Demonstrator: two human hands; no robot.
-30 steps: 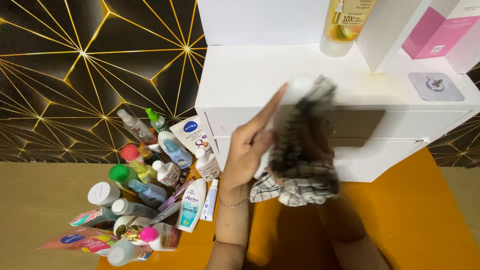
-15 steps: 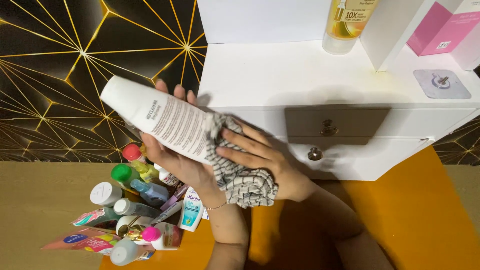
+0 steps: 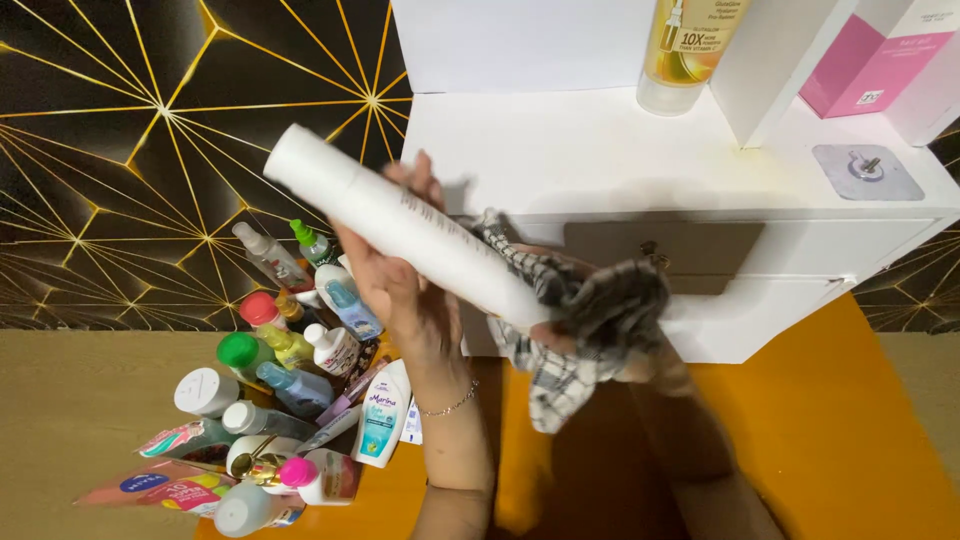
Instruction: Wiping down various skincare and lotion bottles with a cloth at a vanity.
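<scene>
The left hand [image 3: 400, 290] grips the white tube [image 3: 405, 225], slanting up-left from the white cabinet [image 3: 600, 160]. The right hand, hidden in the checked cloth [image 3: 590, 320], clutches it against the tube's lower end.

Right hand [image 3: 640, 335] hidden under motion-blurred checked cloth [image 3: 590, 330]; grip not discernible. Yellow bottle [image 3: 685, 50] and pink box [image 3: 880, 55] cut by top edge.

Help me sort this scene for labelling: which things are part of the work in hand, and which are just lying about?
In hand:
- left hand gripping long white plastic tube
- right hand, hidden under black-and-white checked cloth at the tube's lower end

Lying about:
- cluster of small bottles and tubes
- amber pump bottle
- pink box
- white drawer unit
</scene>
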